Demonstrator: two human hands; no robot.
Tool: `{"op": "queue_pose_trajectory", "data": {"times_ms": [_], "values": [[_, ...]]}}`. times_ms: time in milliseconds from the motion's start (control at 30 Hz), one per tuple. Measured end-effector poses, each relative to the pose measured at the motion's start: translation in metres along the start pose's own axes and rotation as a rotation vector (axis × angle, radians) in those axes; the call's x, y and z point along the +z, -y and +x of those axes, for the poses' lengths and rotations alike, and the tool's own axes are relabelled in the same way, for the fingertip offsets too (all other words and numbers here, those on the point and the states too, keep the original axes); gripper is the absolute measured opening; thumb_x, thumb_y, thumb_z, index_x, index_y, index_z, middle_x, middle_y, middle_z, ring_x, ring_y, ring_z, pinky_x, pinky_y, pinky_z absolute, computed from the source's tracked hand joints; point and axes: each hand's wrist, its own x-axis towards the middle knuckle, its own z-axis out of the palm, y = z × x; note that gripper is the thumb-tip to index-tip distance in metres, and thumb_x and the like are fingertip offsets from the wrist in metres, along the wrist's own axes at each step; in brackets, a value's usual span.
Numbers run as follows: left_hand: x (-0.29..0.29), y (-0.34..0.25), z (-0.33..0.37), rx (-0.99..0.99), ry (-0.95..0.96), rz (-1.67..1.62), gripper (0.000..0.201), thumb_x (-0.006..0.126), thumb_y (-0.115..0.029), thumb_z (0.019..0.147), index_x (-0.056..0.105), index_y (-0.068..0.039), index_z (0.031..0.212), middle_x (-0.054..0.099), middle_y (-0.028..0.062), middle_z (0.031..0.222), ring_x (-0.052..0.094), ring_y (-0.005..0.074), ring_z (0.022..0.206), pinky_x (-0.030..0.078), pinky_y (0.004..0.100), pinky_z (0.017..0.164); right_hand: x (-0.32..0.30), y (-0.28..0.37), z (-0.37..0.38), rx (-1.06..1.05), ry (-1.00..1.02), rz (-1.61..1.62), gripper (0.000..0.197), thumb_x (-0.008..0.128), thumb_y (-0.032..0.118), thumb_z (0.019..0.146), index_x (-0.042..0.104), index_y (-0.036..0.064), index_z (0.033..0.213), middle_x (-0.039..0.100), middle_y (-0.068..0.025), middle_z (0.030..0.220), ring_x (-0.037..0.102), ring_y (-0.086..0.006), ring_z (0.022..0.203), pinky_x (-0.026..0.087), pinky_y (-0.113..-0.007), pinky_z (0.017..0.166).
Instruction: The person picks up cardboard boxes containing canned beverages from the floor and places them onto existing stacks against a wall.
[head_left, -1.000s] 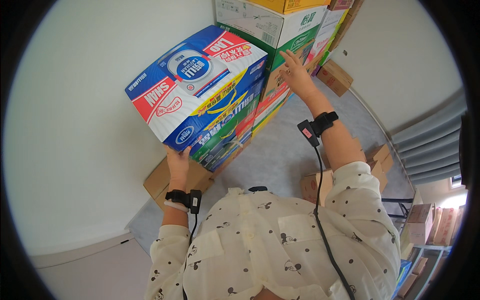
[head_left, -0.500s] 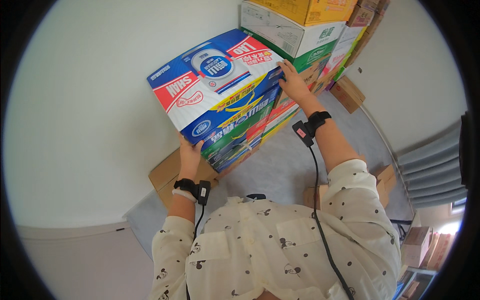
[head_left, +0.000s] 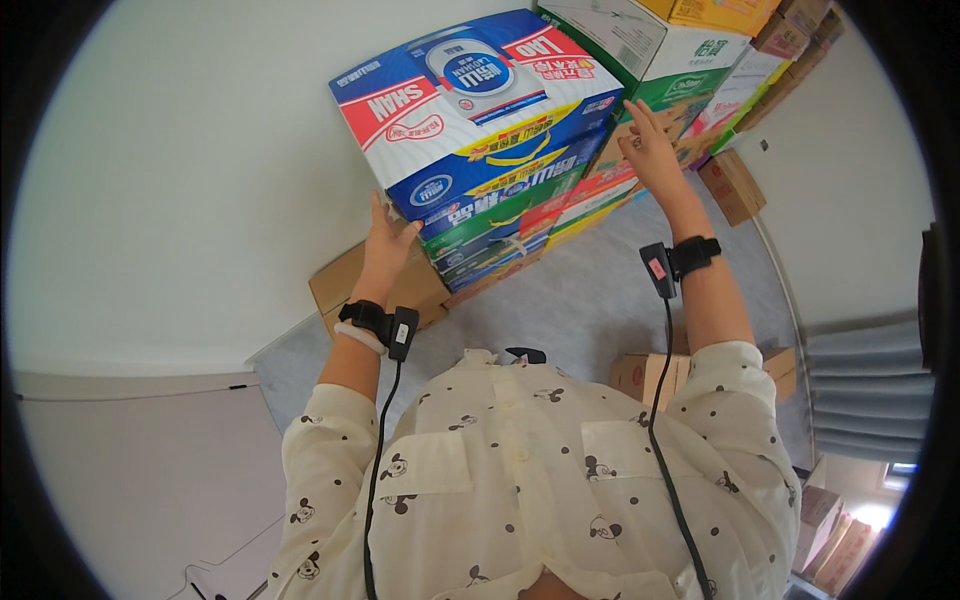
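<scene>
**Steadying top carton on the stack**

Noting grey floor (head_left: 590,300), white wall (head_left: 200,150). Our left hand (head_left: 385,245) and right hand (head_left: 650,150) press flat, fingers released, against the blue, red and white carton (head_left: 470,110) topping the stacked cartons (head_left: 520,225).

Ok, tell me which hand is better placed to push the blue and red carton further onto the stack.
Probably the left hand: it sits under the blue and red carton's near corner. The right hand only touches its far side.

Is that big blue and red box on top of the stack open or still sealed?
Sealed, it seems: the blue and red box shows flat, closed faces with no raised flaps. Both hands press its sides.
</scene>
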Motion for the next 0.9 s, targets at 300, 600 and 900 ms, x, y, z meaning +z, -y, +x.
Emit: {"op": "queue_pose_trajectory", "data": {"times_ms": [300,600,900], "values": [[0.007,0.014,0.01,0.08,-0.008,-0.016,0.076,0.061,-0.002,0.077,0.013,0.0,0.136,0.043,0.0217,0.126,0.044,0.0284,0.116,0.039,0.0339,0.094,-0.004,-0.099,-0.154,0.327,-0.056,0.181,0.054,0.061,0.008,0.077,0.04,-0.0003,0.126,0.041,-0.019,0.128,0.05,-0.0254,0.107,0.048,-0.032,0.078],[0.009,0.018,0.016,0.074,-0.013,-0.216,0.071,0.057,0.01,0.076,0.02,-0.006,0.134,0.043,0.013,0.123,0.046,0.0203,0.111,0.047,0.0305,0.083,-0.015,-0.092,-0.281,1.164,-0.151,0.505,0.06,0.059,0.017,0.077,0.037,0.0055,0.131,0.041,-0.0134,0.131,0.056,-0.0193,0.095,0.048,-0.029,0.065],[0.009,0.014,0.025,0.102,0.024,-0.176,0.066,0.056,0.01,0.076,0.022,-0.001,0.131,0.043,0.0154,0.124,0.046,0.0215,0.112,0.036,0.0322,0.095,-0.018,-0.084,-0.282,1.153,-0.239,0.579,0.06,0.058,0.017,0.078,0.035,0.0044,0.132,0.051,-0.0108,0.117,0.057,-0.0177,0.092,0.047,-0.03,0.067]]}}
